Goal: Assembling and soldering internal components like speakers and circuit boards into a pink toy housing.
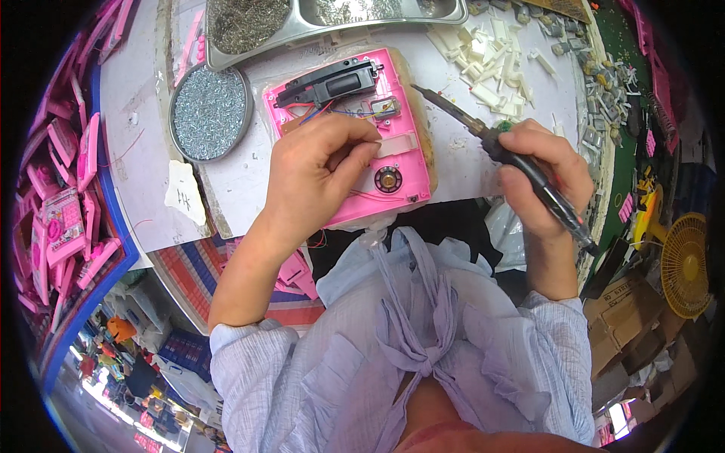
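A pink plastic toy housing (pixel 419 170) lies open-side up in front of me. It holds a black mechanism (pixel 330 84), a small motor (pixel 385 108), a round speaker (pixel 388 179) and thin coloured wires. My left hand (pixel 317 162) reaches over the housing, thumb and forefinger pinched at the left end of a whitish plastic strip (pixel 399 144). My right hand (pixel 547 177) grips a slim black electric screwdriver (pixel 532 172). Its long bit points up and left, above the table just right of the housing and apart from it.
A round tray of silver screws (pixel 210 112) stands left of the housing. A metal divided tray (pixel 332 34) lies beyond it. White plastic parts (pixel 495 64) and grey motors (pixel 600 90) are heaped at the right. Pink housings (pixel 64 219) pile up far left; a yellow fan (pixel 686 264) stands right.
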{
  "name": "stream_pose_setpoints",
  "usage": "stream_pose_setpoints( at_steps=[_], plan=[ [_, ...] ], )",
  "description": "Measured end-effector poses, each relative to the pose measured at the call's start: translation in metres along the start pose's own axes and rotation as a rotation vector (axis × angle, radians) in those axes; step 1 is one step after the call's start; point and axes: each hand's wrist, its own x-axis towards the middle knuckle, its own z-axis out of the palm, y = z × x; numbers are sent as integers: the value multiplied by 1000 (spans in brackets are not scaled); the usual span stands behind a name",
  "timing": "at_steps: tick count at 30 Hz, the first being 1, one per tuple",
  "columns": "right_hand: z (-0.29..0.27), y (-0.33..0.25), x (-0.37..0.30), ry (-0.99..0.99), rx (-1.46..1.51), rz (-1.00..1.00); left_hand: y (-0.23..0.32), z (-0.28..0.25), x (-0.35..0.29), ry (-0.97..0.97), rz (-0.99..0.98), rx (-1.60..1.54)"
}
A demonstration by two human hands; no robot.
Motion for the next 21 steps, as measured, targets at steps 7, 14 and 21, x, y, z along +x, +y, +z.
stream_pose_setpoints(
  at_steps=[7, 14, 21],
  plan=[
    [-16, 7, -3, -218, 114, 47, -2, -3, -2, -119, 228, 180],
    [0, 9, 0, -295, 86, 98, -2, -2, -3, -98, 265, 210],
    [3, 11, 1, -332, 94, 89, -6, 1, -5, -73, 274, 202]
  ],
)
